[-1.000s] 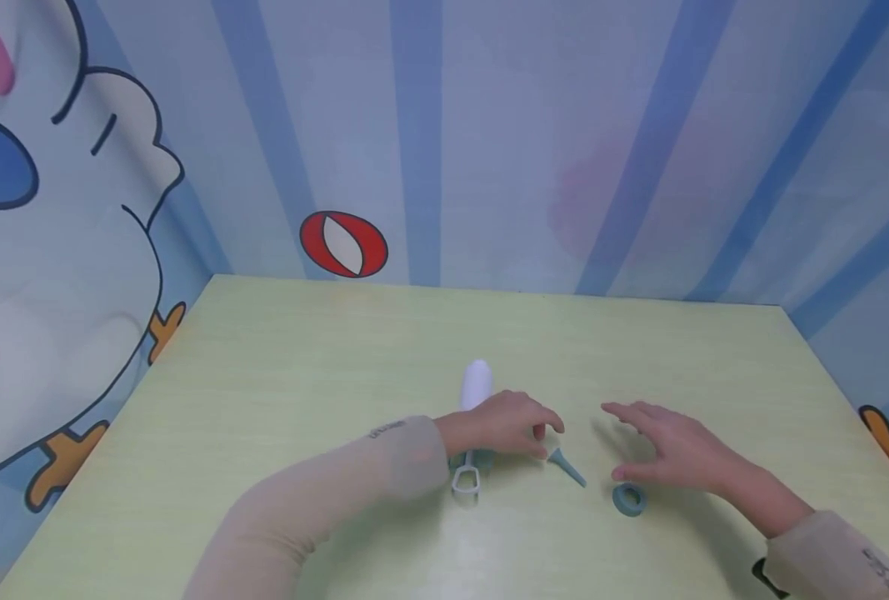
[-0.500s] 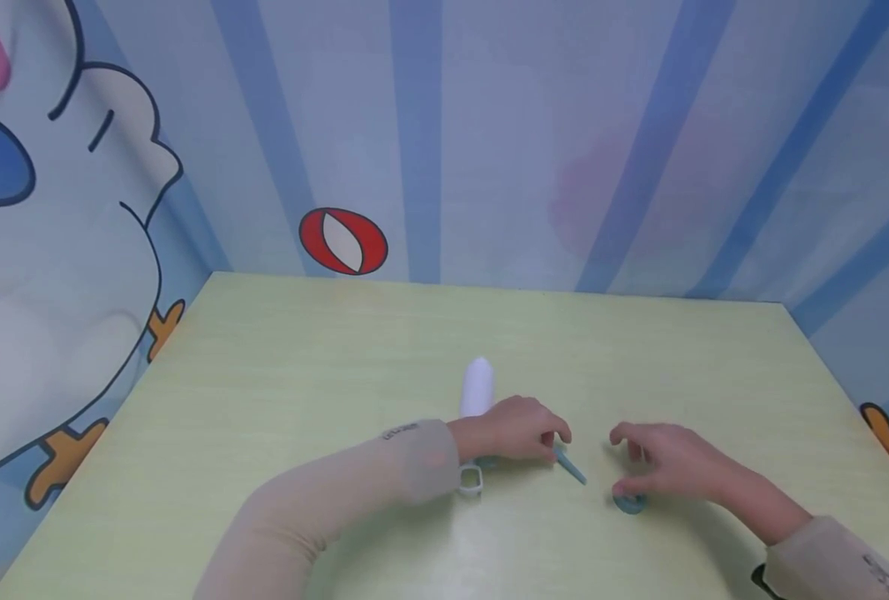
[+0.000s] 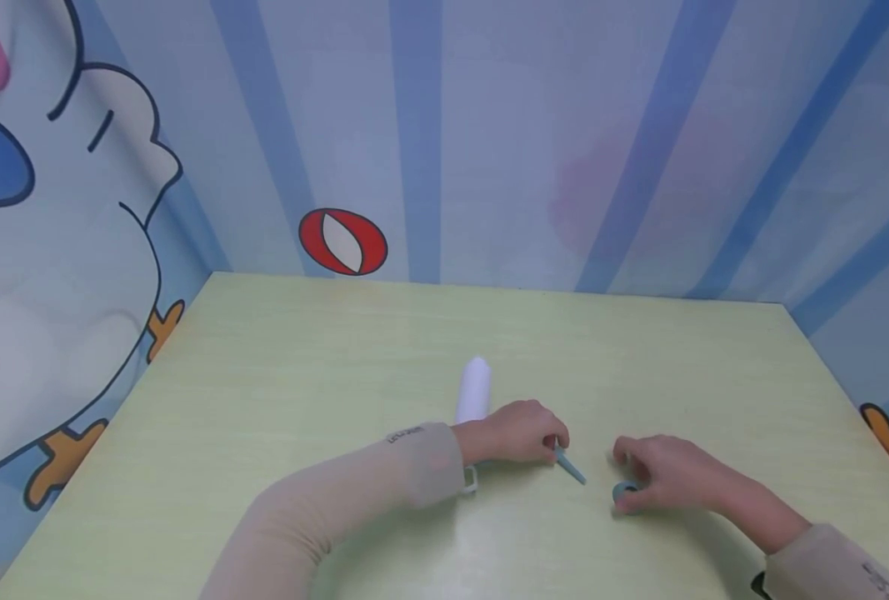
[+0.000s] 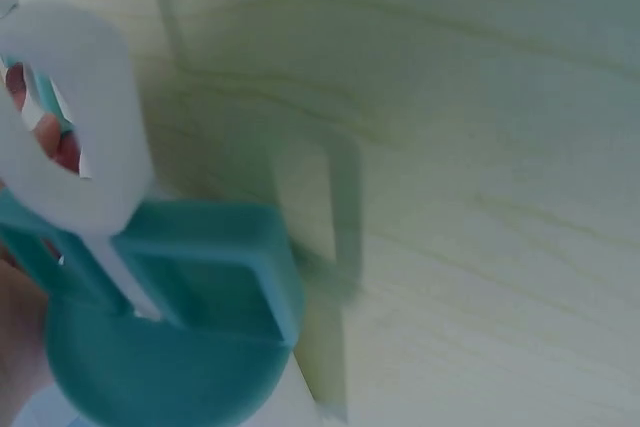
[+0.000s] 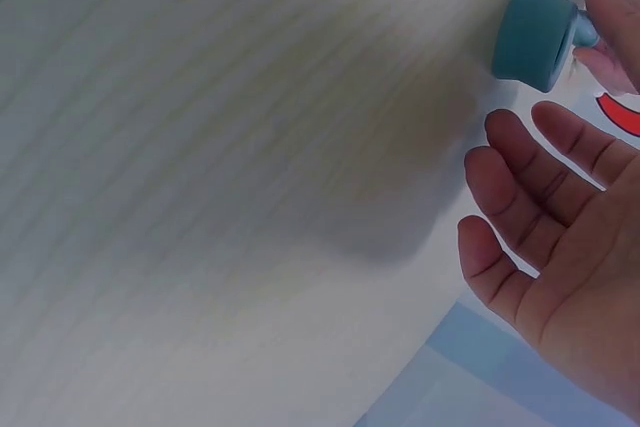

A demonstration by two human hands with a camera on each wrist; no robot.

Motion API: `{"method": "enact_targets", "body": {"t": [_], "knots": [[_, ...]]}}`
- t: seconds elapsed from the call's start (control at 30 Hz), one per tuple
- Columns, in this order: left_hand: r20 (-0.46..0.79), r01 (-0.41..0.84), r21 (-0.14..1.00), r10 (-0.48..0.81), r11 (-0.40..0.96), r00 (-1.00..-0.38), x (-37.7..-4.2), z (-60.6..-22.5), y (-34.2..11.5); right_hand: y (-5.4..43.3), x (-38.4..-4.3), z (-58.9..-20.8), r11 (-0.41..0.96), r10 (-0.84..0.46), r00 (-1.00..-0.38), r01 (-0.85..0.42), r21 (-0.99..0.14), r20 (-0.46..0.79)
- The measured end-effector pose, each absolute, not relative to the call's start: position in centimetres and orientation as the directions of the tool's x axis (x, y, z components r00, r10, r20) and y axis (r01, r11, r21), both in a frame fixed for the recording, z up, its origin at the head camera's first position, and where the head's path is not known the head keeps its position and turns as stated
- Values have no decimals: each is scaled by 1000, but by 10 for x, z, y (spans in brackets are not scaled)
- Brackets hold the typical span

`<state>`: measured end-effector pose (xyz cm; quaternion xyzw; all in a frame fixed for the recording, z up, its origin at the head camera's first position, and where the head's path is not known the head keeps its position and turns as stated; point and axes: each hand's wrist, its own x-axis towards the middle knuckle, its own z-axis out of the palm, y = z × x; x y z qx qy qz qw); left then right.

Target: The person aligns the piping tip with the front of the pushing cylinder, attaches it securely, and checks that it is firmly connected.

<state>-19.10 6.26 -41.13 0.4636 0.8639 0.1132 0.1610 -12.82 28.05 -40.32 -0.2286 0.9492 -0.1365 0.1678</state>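
Note:
A syringe-like white tube [image 3: 474, 392] lies on the table, partly hidden by my left wrist. Its white loop handle [image 4: 115, 112] and teal flanged end [image 4: 170, 377] fill the left side of the left wrist view. My left hand [image 3: 522, 432] pinches the wide end of a small teal cone-shaped nozzle [image 3: 573, 468], whose narrow tip points toward me. To the right, my right hand [image 3: 672, 473] reaches down around a teal ring [image 5: 532, 35]. Its thumb is beside the ring, while the right wrist view shows the other fingers loosely curved and apart from it.
The pale yellow-green table [image 3: 302, 358] meets a blue striped back wall [image 3: 504, 150] with a red and white ball printed on it. Cartoon-printed panels [image 3: 62, 317] stand at the sides.
My left hand has moved slightly right and down onto the nozzle and now pinches it. My right hand has lowered over the ring, its fingers curving more.

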Motion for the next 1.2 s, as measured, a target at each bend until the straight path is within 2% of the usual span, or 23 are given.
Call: {"method": "enact_targets", "body": {"t": [0.8, 1.2], "knots": [[-110, 717, 440, 825, 541, -554, -199, -409, 52, 278, -127, -408, 851, -494, -821, -388, -352, -288], [-34, 646, 494, 756, 582, -654, -211, -391, 39, 272, -140, -390, 842, -488, -853, -405, -355, -186]]}}
